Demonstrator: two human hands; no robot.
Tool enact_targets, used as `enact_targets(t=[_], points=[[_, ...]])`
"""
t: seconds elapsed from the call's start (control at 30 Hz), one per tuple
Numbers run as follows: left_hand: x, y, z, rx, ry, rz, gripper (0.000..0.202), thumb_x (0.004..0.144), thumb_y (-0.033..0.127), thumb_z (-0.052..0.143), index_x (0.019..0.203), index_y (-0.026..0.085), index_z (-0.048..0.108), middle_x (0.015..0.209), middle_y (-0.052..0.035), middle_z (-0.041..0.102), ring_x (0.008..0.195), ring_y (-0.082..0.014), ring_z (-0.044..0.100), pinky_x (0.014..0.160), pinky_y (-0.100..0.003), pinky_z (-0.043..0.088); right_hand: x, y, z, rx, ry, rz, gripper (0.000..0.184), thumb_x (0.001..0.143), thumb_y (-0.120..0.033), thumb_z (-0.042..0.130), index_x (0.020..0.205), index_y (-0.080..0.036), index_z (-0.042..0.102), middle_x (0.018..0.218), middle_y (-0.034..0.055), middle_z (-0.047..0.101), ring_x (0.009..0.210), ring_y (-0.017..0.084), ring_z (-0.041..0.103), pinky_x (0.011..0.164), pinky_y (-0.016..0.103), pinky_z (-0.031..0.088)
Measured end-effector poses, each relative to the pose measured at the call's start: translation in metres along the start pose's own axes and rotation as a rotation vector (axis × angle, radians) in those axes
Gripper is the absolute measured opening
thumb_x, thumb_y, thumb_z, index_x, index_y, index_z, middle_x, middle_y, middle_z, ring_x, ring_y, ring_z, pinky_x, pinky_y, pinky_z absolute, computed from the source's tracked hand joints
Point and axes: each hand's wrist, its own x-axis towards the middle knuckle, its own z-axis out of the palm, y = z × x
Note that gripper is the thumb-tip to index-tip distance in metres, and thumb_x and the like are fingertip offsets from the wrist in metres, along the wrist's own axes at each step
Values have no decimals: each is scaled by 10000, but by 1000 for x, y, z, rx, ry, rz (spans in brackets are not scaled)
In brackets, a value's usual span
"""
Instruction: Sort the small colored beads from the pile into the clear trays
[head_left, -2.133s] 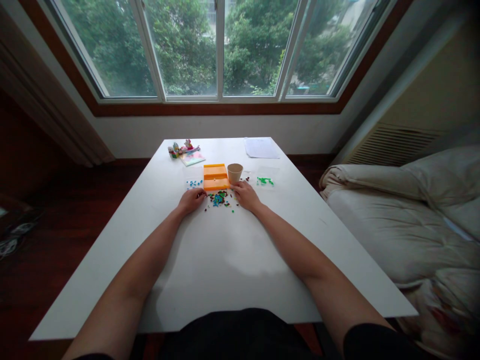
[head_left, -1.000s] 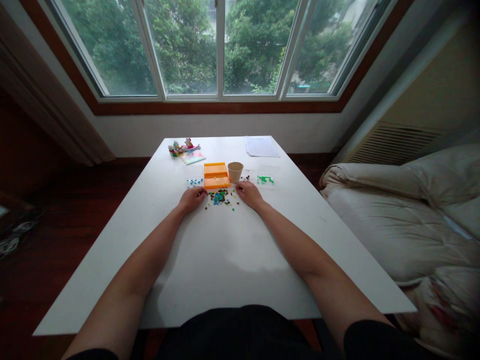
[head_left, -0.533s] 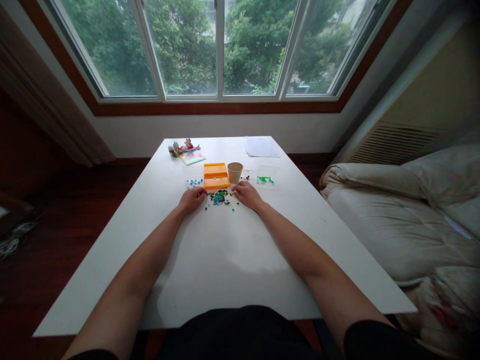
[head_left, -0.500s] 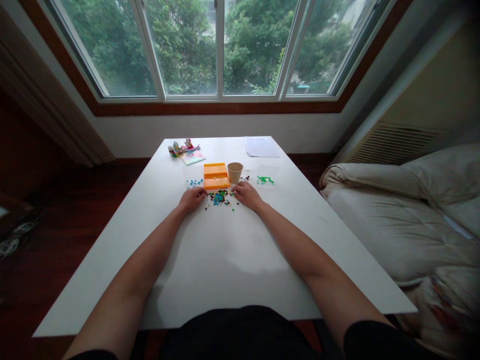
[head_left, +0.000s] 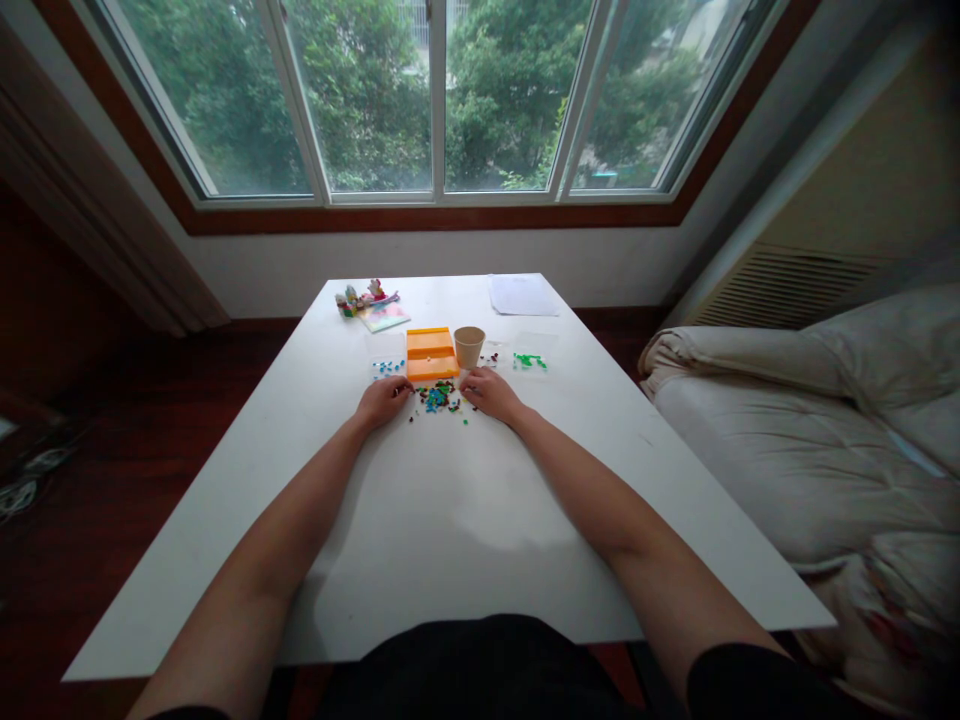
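A small heap of tiny coloured pieces, blue, green, yellow and dark red, lies on the white table between my hands. My left hand rests at the heap's left edge, fingers curled together; anything in them is too small to make out. On the other side, my right hand has its fingertips closed at the heap's right edge, and what they hold is hidden. Just behind the heap stands an orange tray with compartments. A tan paper cup sits upright beside it, behind my right hand.
Left of the orange tray is a clear box with blue pieces; to the right, another clear box holds green ones. Dark red pieces lie near the cup. Farther back are small figures, a pastel sheet and white papers.
My right hand has shifted very slightly left along the heap's edge. My left hand stays almost where it was, and the tray, cup and boxes have not moved.
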Motion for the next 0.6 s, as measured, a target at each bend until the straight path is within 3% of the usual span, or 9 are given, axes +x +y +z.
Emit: enact_targets(t=[0.2, 0.37, 0.6], points=[[-1, 3, -1, 1, -5, -20, 264, 912, 342, 555, 983, 220, 777, 885, -48, 749, 762, -191, 615, 691, -289, 440, -1, -4, -3, 41, 79, 14, 118, 918, -203, 592, 919, -215, 709, 917, 59, 697, 906, 201, 600, 850, 298, 452], [-1, 1, 0, 14, -3, -8, 274, 918, 339, 540, 995, 222, 776, 893, -41, 747, 759, -184, 611, 686, -284, 428, -2, -4, -6, 141, 185, 137, 88, 889, -202, 576, 892, -212, 664, 837, 30, 678, 770, 172, 573, 736, 275, 434], [-1, -2, 1, 4, -6, 6, 275, 920, 339, 537, 998, 222, 773, 915, -38, 748, 762, -179, 610, 682, -285, 417, -3, -2, -10, 210, 310, 191, 117, 906, -224, 545, 923, -209, 659, 795, 22, 634, 726, 169, 543, 705, 281, 418]])
